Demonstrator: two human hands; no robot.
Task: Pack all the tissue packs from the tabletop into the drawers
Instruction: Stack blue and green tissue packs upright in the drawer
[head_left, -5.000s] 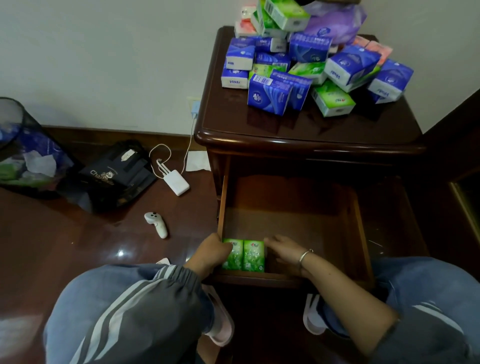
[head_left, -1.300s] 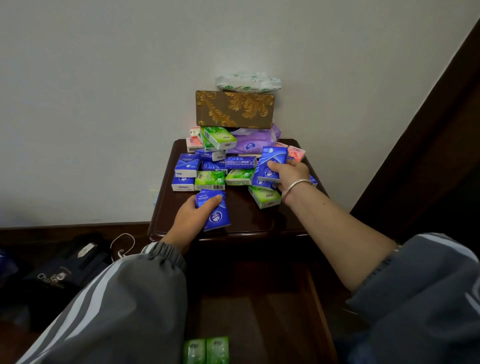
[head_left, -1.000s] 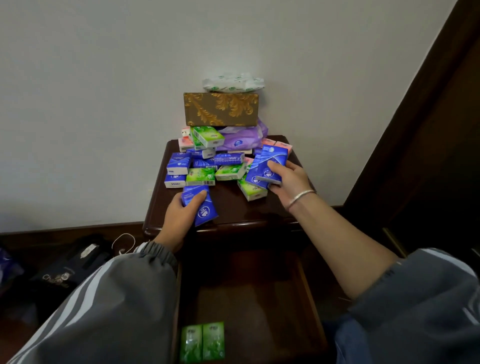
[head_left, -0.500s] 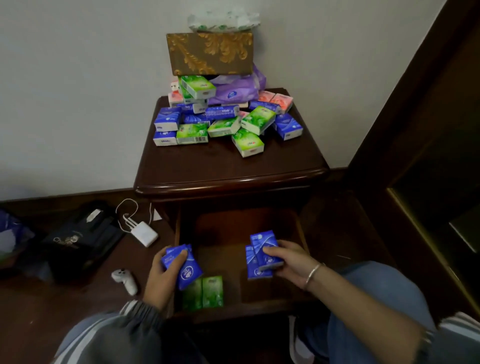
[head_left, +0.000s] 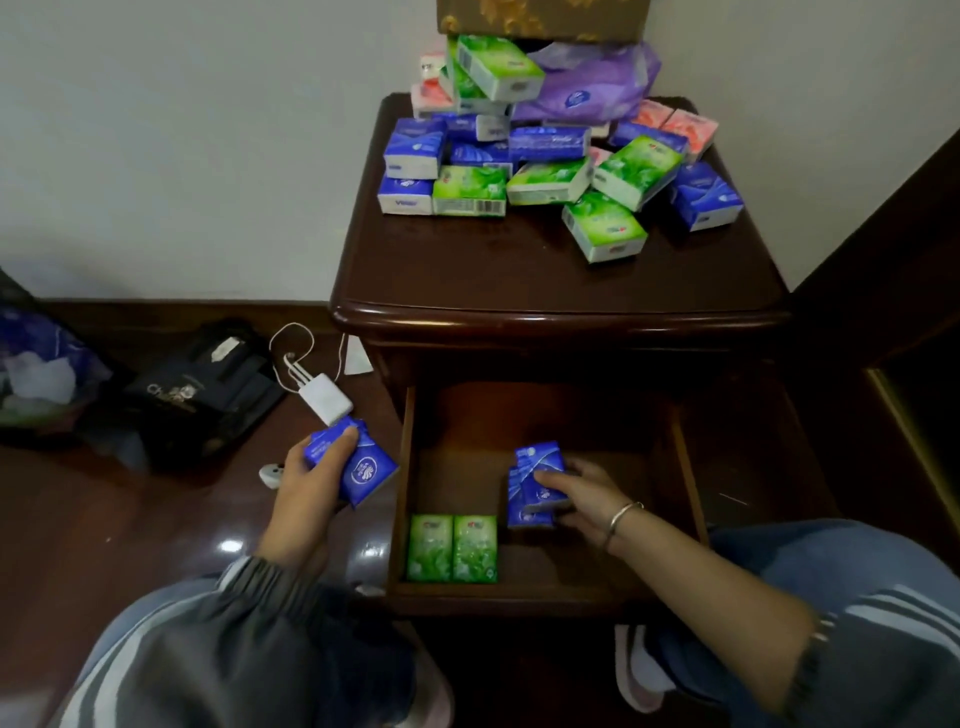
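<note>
A dark wooden nightstand (head_left: 561, 280) carries a heap of blue, green and pink tissue packs (head_left: 545, 171) at its back. Below it the drawer (head_left: 680, 467) stands pulled out. Two green packs (head_left: 451, 548) lie side by side in its front left corner. My right hand (head_left: 582, 493) is inside the drawer, shut on blue tissue packs (head_left: 535, 478) held upright near the middle. My left hand (head_left: 317, 478) hovers left of the drawer, outside it over the floor, shut on blue tissue packs (head_left: 363, 467).
A gold tissue box (head_left: 540, 18) and a purple soft pack (head_left: 587, 83) sit at the back of the tabletop. On the floor to the left lie a white charger with cable (head_left: 324, 397), a white controller (head_left: 270, 473), a black bag (head_left: 197, 395). Dark furniture stands right.
Both hands took blue packs from the tabletop and came down. Over the last half second my right hand sank deeper into the drawer; my left stays beside its left wall.
</note>
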